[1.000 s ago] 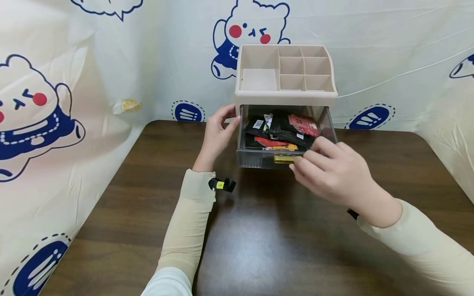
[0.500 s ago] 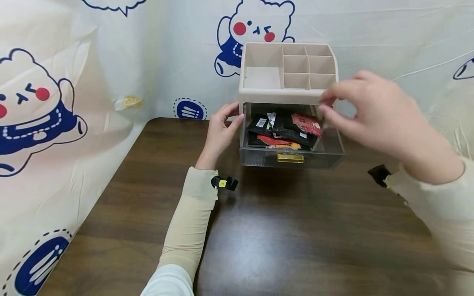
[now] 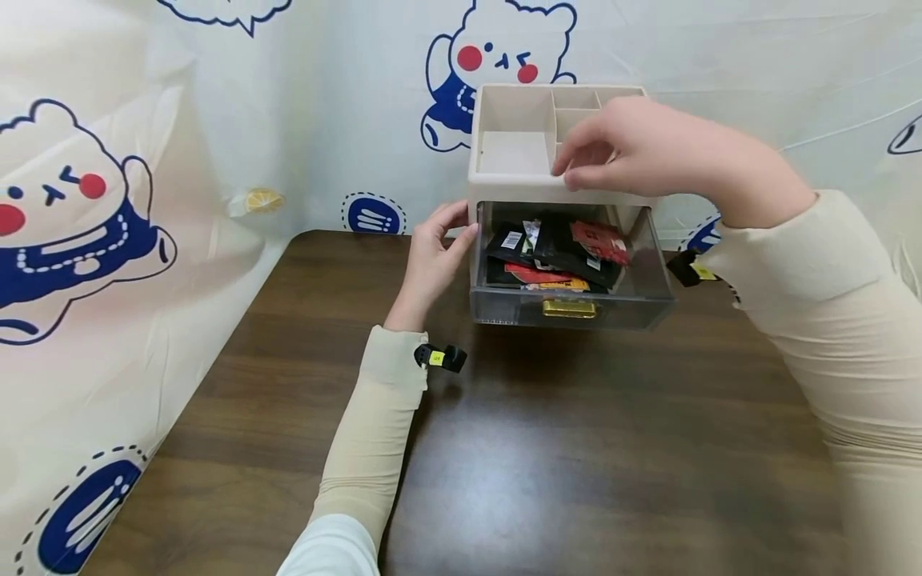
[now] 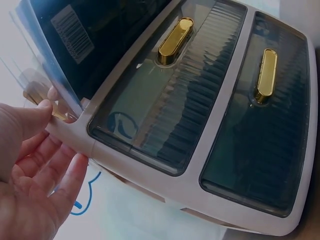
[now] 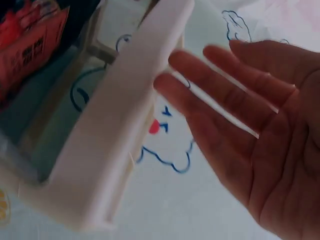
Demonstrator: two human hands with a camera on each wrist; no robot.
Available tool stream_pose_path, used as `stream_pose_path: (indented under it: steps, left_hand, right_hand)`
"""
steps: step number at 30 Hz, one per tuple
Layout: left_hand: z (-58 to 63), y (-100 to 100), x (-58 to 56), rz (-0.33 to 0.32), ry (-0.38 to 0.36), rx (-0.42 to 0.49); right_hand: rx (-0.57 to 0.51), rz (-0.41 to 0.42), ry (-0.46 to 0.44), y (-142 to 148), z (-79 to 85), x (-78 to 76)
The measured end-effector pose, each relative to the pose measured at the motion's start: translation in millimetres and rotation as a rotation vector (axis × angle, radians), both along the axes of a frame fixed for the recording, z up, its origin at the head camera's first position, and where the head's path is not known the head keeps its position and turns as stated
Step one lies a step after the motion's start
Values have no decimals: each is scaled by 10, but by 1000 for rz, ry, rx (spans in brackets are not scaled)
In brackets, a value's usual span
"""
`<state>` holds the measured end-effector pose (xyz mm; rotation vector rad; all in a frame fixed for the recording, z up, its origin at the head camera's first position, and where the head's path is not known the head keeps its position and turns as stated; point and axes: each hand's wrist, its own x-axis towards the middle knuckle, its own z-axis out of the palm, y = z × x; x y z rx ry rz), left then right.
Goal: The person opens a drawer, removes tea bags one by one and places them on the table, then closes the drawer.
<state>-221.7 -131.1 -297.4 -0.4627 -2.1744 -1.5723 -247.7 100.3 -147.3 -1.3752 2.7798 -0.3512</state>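
A cream desk organizer (image 3: 504,189) with a sectioned top stands at the back of the table. Its clear upper drawer (image 3: 504,308), with a gold handle (image 3: 569,309), is pulled out and holds several black and red packets (image 3: 569,252). My left hand (image 3: 434,260) holds the organizer's left front edge, thumb toward the drawer and fingers along the side, as the left wrist view shows. Over the top compartments is my right hand (image 3: 634,148), fingers slightly bent and holding nothing; it hides some of the small sections. In the right wrist view its fingers (image 5: 220,95) are spread near the rim.
Below the pulled-out drawer, the left wrist view shows two closed drawers with gold handles (image 4: 175,41). The brown wooden table (image 3: 547,448) extends toward me. A cartoon-printed white cloth (image 3: 346,96) hangs behind and at the sides.
My right hand has left the drawer's front, risen on the right, then moved left over the organizer's top. The left hand stays at the left edge. The drawer remains pulled out.
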Motion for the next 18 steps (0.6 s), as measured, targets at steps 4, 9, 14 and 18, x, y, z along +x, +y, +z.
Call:
stream_pose_path:
  steps: [4,9,14,18]
  left_hand:
    - [5,8,15,-10,-21,-15]
    - [26,-6,20,-48,-54,-35]
    - [30,-37,7,-69,-77,-33]
    - [23,-61,-5,-82,-77,-31]
  right_hand:
    - [49,124,-103,-142,-96,-48]
    - [163,198,-213,-300,-229,-64]
    - [256,222,-233,-438,-313,-72]
    - [310,201,-203,-488,-344,-67]
